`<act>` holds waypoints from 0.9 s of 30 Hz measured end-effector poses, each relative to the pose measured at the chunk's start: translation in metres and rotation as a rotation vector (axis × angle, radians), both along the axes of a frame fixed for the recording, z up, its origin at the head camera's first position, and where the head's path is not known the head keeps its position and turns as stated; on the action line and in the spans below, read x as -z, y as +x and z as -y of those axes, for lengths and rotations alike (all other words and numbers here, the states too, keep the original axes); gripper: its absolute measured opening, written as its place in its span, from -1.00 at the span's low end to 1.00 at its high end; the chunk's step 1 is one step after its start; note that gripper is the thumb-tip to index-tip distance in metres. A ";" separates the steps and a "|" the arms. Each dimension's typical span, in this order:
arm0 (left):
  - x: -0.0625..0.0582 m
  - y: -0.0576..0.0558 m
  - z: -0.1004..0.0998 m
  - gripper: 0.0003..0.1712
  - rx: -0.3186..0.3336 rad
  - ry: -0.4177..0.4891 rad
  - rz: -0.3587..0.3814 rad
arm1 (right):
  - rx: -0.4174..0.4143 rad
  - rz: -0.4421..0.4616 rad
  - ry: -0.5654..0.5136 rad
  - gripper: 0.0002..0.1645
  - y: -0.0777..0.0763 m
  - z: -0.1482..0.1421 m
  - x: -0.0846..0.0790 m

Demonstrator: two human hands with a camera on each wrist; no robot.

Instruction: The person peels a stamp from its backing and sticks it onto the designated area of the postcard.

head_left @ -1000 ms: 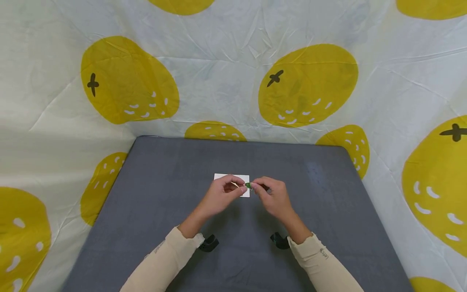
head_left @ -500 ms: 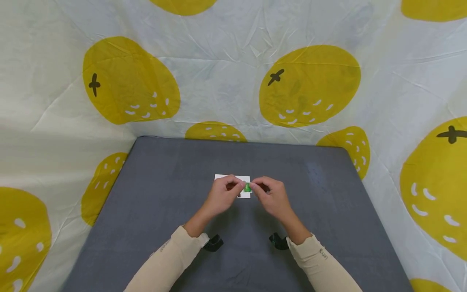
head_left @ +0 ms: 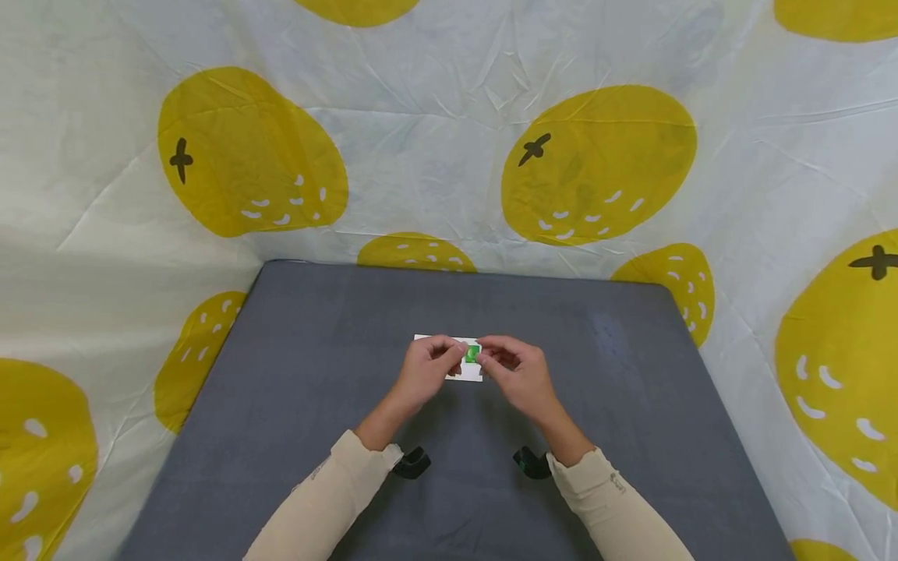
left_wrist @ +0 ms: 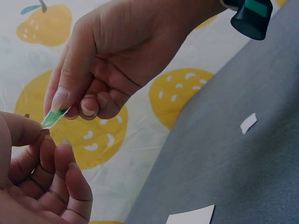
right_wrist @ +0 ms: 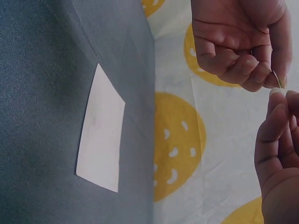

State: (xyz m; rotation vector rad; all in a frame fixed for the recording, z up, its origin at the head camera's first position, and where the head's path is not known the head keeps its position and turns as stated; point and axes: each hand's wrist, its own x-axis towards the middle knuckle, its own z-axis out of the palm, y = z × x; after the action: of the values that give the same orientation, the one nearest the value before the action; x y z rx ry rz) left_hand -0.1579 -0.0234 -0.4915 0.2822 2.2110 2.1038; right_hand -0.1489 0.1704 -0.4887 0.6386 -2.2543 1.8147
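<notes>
A small, thin square sticker point(head_left: 473, 354) with a green print and white edge is stretched between both hands above the table. My left hand point(head_left: 424, 370) pinches its left edge between thumb and finger; my right hand point(head_left: 517, 372) pinches the opposite edge. In the left wrist view, the sticker point(left_wrist: 54, 117) spans the gap between the two thumbs, and in the right wrist view it shows nearly edge-on. Below the hands, a white card point(right_wrist: 100, 133) lies on the table, partly covered by the fingers in the head view.
A small white scrap point(left_wrist: 249, 123) lies on the grey table point(head_left: 337, 312), apart from the card. Behind and beside the table hangs a white cloth point(head_left: 421, 171) with yellow fruit prints. Dark camera mounts point(head_left: 412, 463) jut inward from both cuffs.
The sticker has turned from nearly edge-on to facing the head camera, so its green print shows fully. Both hands stay close together and have shifted slightly left.
</notes>
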 end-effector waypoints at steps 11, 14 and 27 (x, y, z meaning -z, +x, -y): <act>0.011 -0.005 0.005 -0.82 -0.040 -0.208 -0.143 | 0.068 0.315 -0.039 -0.71 -0.015 0.004 0.006; 0.014 -0.005 0.006 -0.83 -0.045 -0.240 -0.173 | 0.070 0.314 -0.033 -0.72 -0.018 0.005 0.008; 0.035 -0.017 0.031 -0.61 -0.045 -0.793 -0.457 | 0.120 0.377 -0.059 -0.69 -0.030 0.005 0.015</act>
State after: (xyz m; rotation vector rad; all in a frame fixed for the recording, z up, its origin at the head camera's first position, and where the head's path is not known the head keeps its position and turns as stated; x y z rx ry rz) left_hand -0.1747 -0.0545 -0.5264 0.6856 3.0972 1.0776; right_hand -0.1786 0.1652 -0.5038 0.1534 -2.3876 2.0733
